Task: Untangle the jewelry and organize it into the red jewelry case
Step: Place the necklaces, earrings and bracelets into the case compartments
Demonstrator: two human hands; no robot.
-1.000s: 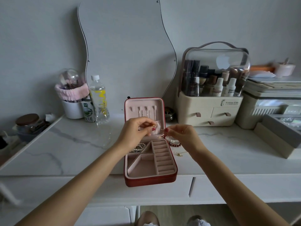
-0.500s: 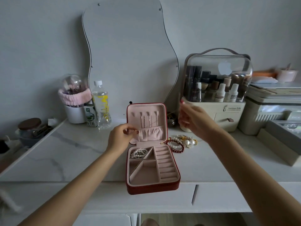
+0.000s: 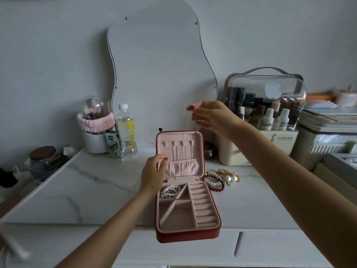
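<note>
The red jewelry case (image 3: 188, 235) lies open at the table's front edge, its pink lid (image 3: 197, 149) standing upright with thin chains hung on its hooks. A pearl bracelet (image 3: 170, 190) fills the case's top-left compartment. My left hand (image 3: 154, 174) grips the lid's left edge. My right hand (image 3: 211, 117) is raised above the lid and pinches a thin necklace chain (image 3: 185, 122) that hangs down toward the hooks. A tangled heap of jewelry (image 3: 222, 178), with red beads, pearls and gold pieces, lies on the table right of the case.
A wavy mirror (image 3: 160, 74) leans on the wall behind. A water bottle (image 3: 126, 132), a milk carton (image 3: 113, 147) and a white cup (image 3: 94, 141) stand at the back left. A cosmetics organiser (image 3: 264, 117) and stacked boxes (image 3: 328, 136) fill the right side.
My right hand has risen from beside the case to above the lid, drawing the thin chain up. My left hand moved from the chain to the lid's left edge. The camera tilted up.
</note>
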